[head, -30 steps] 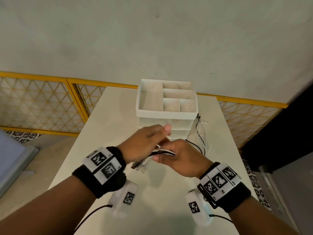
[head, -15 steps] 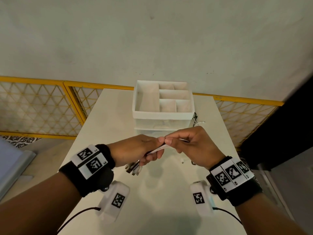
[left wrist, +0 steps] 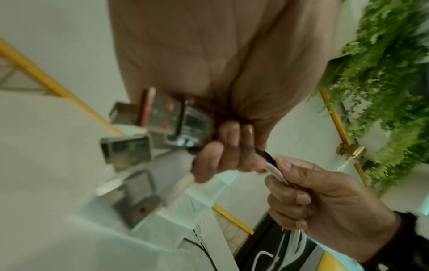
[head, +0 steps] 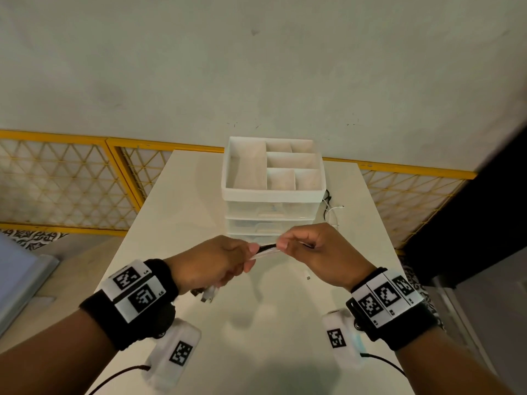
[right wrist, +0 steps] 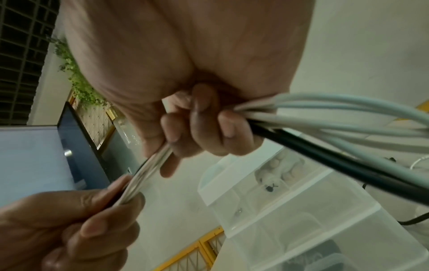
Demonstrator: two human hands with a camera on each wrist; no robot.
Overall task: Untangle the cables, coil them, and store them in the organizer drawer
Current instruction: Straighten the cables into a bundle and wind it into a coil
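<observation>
A bundle of white and black cables is stretched between my two hands above the white table. My left hand grips one end in its curled fingers, and several USB plugs stick out below it. My right hand pinches the bundle with thumb and fingers; white strands and a black one trail out behind it. The white organizer stands just beyond the hands, its drawers pushed in and its top compartments bare.
More loose black and white cable lies on the table to the right of the organizer. A yellow mesh fence runs behind the table. The table's side edges drop to the floor left and right; dark furniture stands at the right.
Both hands have risen from near the tabletop. They were pressed close together; now they are drawn apart, with a short stretch of the bundle taut between them.
</observation>
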